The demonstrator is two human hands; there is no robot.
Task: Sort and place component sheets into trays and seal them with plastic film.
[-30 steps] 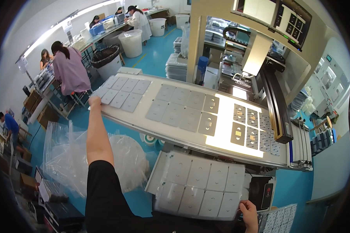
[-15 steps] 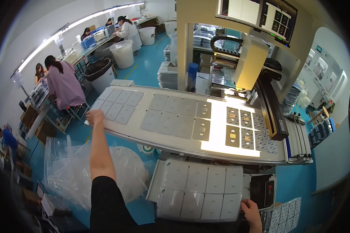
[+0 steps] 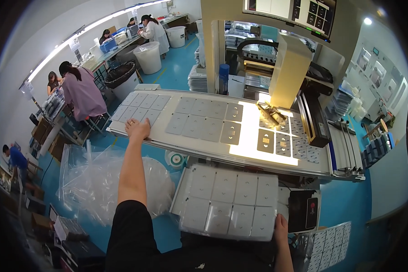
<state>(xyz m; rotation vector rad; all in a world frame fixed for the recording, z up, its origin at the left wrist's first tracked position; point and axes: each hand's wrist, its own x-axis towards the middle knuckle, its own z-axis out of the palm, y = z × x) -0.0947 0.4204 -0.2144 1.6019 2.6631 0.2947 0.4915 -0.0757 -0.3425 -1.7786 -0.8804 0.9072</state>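
My left hand (image 3: pixel 138 128) rests with fingers spread on a sheet of grey rectangular panels (image 3: pixel 140 102) at the left end of the white machine bed (image 3: pixel 161 129). Its fingertips touch the panels near the bed's front edge. Close to my body lies a clear-filmed sheet of grey panels (image 3: pixel 231 201) with small dark marks, on a pale support. My right hand (image 3: pixel 281 229) grips this sheet's right edge; some of its fingers are hidden. Further along the bed is a second panel sheet (image 3: pixel 204 119). Dark panels (image 3: pixel 265 140) lie in bright light under the machine head (image 3: pixel 272 115).
Clear plastic bags (image 3: pixel 109 183) pile below the bed's left end. A tape roll (image 3: pixel 176 158) sits under its front edge. A black device (image 3: pixel 303 211) and a patterned sheet (image 3: pixel 329 247) are at right. A dark gantry rail (image 3: pixel 312 118) crosses the bed. Several people work at back left.
My left hand has moved right from the bed's left corner onto the panels, its fingers now spread. The machine head has come over the far dark panels. My right hand stays at the near sheet's edge.
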